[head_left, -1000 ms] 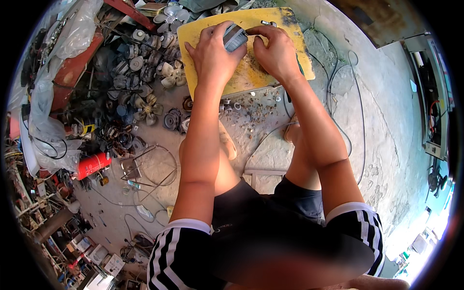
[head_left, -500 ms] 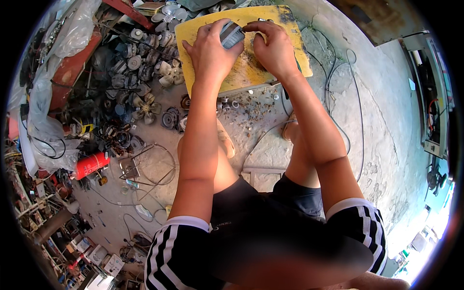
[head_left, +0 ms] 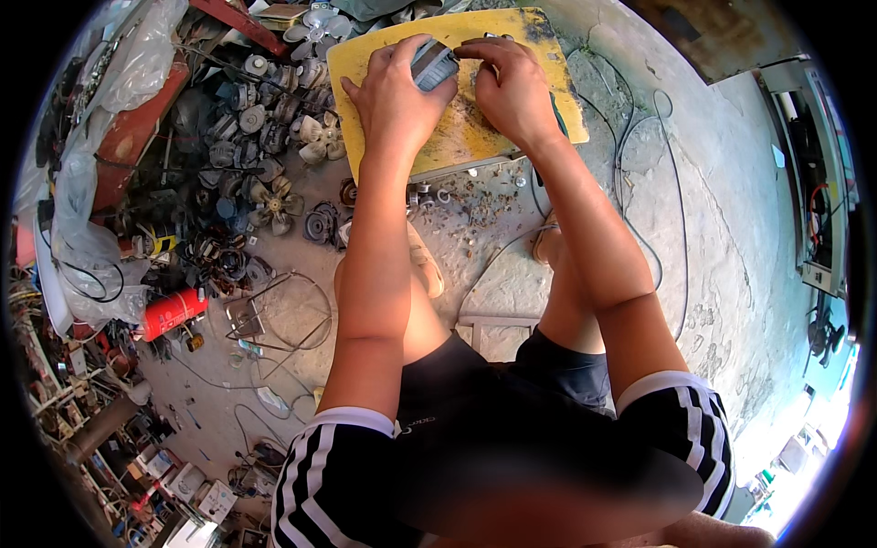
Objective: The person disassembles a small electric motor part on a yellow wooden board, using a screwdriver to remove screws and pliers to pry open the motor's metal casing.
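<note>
My left hand (head_left: 399, 102) is closed around a grey ribbed metal block (head_left: 435, 67) that looks like a motor part, with a darker band across it. It is held over a worn yellow board (head_left: 438, 157). On the block's right side is my right hand (head_left: 509, 89), its fingers bent and its fingertips at the block's edge. What those fingers pinch, if anything, is too small to make out. Beside my right wrist a dark green tool handle (head_left: 558, 113) shows in part. Small metal pieces (head_left: 494, 37) lie beyond my right knuckles.
Piled motors (head_left: 253, 119) and fan blades (head_left: 277, 205) crowd the floor at left, near a red cylinder (head_left: 174, 311). Debris (head_left: 475, 213) is scattered below the board. Black cables (head_left: 625, 151) run along the floor at right. A metal frame (head_left: 498, 321) lies between my feet.
Both hands and the grey motor part have shifted very slightly left in the picture, along with the board. The hold looks the same.
</note>
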Action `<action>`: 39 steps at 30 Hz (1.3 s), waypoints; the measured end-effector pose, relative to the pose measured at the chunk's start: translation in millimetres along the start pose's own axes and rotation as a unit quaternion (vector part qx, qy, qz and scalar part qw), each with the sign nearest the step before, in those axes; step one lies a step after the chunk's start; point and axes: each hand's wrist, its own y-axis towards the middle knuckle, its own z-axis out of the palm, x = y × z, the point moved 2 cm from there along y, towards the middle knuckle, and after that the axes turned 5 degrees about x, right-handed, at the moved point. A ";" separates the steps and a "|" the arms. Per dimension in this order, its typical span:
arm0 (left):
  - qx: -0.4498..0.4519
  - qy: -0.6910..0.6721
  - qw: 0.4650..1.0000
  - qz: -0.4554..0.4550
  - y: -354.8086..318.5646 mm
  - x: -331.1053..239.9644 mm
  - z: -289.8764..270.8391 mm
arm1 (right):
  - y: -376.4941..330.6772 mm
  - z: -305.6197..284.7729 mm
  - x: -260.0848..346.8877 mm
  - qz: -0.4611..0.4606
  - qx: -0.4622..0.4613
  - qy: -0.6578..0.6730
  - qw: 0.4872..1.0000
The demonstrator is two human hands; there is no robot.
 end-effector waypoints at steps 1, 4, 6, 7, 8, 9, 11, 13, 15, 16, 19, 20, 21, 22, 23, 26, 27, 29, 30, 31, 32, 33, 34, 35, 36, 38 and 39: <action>0.000 -0.001 1.000 -0.001 -0.3 0.4 -0.4 | 0.6 -1.6 1.8 0.000 -0.004 0.001 1.000; 0.018 0.004 1.000 -0.016 0.1 -3.7 -3.2 | 1.1 -6.5 4.0 0.005 -0.007 -0.021 1.000; 0.018 0.006 1.000 -0.016 0.1 -4.1 -3.2 | -2.0 -0.8 -0.2 0.012 0.004 -0.063 0.998; 0.009 0.005 1.000 -0.008 -0.3 -1.8 -1.7 | -1.7 -1.1 0.3 -0.004 -0.001 -0.041 0.999; 0.000 0.004 1.000 0.000 -0.4 -0.1 -0.8 | -0.7 -2.6 1.2 -0.020 -0.007 -0.020 1.000; -0.001 0.004 1.000 0.001 -0.2 0.9 0.1 | -0.3 -4.0 1.8 -0.036 -0.013 0.001 0.999; -0.001 0.004 1.000 0.003 0.1 2.1 1.3 | 0.4 -2.1 2.6 -0.011 -0.029 -0.030 0.999; 0.002 -0.005 1.000 0.000 0.3 1.6 1.1 | -0.1 -1.2 1.6 0.005 -0.019 -0.017 1.000; 0.003 -0.011 1.000 -0.001 0.1 1.4 0.4 | 0.4 -1.8 0.4 0.009 0.018 0.039 0.999; 0.002 -0.011 1.000 -0.002 -0.3 1.6 -0.2 | 0.6 -2.7 2.8 0.005 0.003 0.016 1.000; 0.001 -0.012 1.000 0.001 0.3 0.6 0.6 | -0.6 -4.2 5.0 0.005 -0.017 -0.023 1.000; 0.000 -0.013 1.000 0.002 0.6 0.0 1.2 | -2.5 0.0 -1.2 0.011 -0.006 -0.013 1.000; 0.002 -0.014 1.000 0.001 0.5 0.8 0.8 | -2.0 1.4 -0.6 0.016 0.006 -0.003 1.000; 0.004 -0.016 1.000 0.000 0.2 1.7 0.3 | -1.2 -1.1 1.0 -0.015 -0.009 -0.015 1.000; 0.005 -0.017 1.000 -0.001 0.2 2.5 -0.1 | 0.2 -5.2 3.0 -0.046 -0.024 -0.027 0.998; 0.003 -0.020 1.000 -0.001 0.5 1.6 0.7 | -1.9 -2.0 0.2 -0.023 -0.039 -0.050 0.998; 0.004 -0.019 1.000 -0.003 0.6 1.7 0.6 | -2.6 0.4 -1.3 0.005 -0.039 -0.054 0.998; 0.008 -0.017 1.000 -0.007 0.5 1.9 0.4 | -2.1 -1.8 -1.6 -0.038 -0.015 -0.021 0.999; 0.007 -0.016 1.000 -0.006 0.7 1.6 0.4 | -1.7 -3.0 -1.3 -0.059 -0.003 -0.004 0.998; 0.007 -0.014 1.000 -0.005 0.8 1.3 0.4 | -1.6 -3.2 -0.7 -0.049 -0.020 -0.020 0.998; 0.007 -0.013 1.000 -0.005 0.9 1.1 0.4 | -1.6 -2.6 0.9 -0.039 -0.037 -0.037 0.998; 0.004 -0.010 1.000 -0.001 0.7 1.2 0.5 | -2.4 -2.5 1.7 -0.028 -0.053 -0.053 0.997; 0.001 -0.008 1.000 0.002 0.9 1.5 0.7 | -2.7 -1.9 0.6 -0.014 -0.025 -0.020 0.999; -0.002 -0.006 1.000 0.004 0.7 1.5 0.7 | -2.9 -1.7 -0.5 0.001 0.003 0.013 1.000; 0.004 -0.001 1.000 0.000 0.6 0.2 -0.5 | -1.8 -1.9 -0.5 0.014 0.032 0.046 0.998; 0.017 0.011 1.000 -0.009 0.1 -3.4 -4.3 | -2.1 -4.9 6.8 -0.018 -0.025 -0.006 1.000; 0.013 0.009 1.000 -0.006 -0.1 -3.8 -4.2 | -3.0 -6.8 10.1 -0.033 -0.054 -0.031 0.997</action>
